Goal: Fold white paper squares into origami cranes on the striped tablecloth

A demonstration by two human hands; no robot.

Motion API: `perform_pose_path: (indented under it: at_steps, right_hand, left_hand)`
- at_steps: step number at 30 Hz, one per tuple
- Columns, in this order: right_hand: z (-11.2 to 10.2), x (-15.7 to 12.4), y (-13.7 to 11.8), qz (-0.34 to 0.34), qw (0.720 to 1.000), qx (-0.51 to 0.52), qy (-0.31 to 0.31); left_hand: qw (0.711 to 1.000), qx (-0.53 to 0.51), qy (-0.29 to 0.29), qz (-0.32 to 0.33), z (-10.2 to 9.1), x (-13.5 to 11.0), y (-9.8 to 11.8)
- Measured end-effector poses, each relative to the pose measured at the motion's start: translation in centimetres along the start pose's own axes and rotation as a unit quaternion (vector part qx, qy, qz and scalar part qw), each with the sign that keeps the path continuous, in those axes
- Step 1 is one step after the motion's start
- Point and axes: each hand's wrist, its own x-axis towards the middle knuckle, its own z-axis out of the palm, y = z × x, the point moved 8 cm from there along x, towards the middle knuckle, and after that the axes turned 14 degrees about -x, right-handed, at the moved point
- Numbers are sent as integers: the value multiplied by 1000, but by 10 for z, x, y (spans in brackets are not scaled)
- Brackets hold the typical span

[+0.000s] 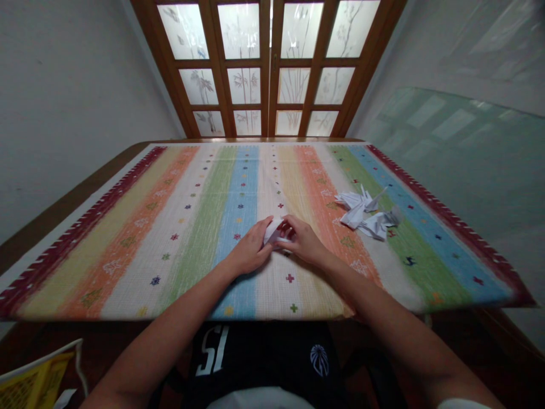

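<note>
A small piece of folded white paper (273, 232) lies on the striped tablecloth (170, 238) near the table's front middle. My left hand (249, 250) rests on its left side, fingers curled over the paper's edge. On the paper's right side my right hand (303, 240) pinches it with bent fingers. Both hands together cover most of the paper, so its shape stays hidden.
Several finished white paper cranes (367, 215) lie in a loose pile to the right on the cloth. A yellow bag (34, 380) sits at the lower left below the table. Wooden doors with frosted glass (268, 68) stand behind the table. A glass sheet (468, 159) leans at right.
</note>
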Motion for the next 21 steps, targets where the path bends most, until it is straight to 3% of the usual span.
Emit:
perform_pose_path:
  at_steps: [7, 11, 17, 21]
  right_hand:
    - [-16, 1, 7, 20, 993, -66, 94]
    - [-15, 3, 4, 6, 993, -92, 79]
    - [-14, 3, 3, 10, 995, -66, 80]
    - [-11, 2, -1, -2, 995, -65, 69]
  left_hand:
    - [1000, -4, -15, 14, 3, -2, 1]
    - [999, -5, -26, 35, 4, -2, 7]
    - [996, 74, 47, 13, -9, 1, 16]
    - [997, 46, 59, 0, -13, 1, 17]
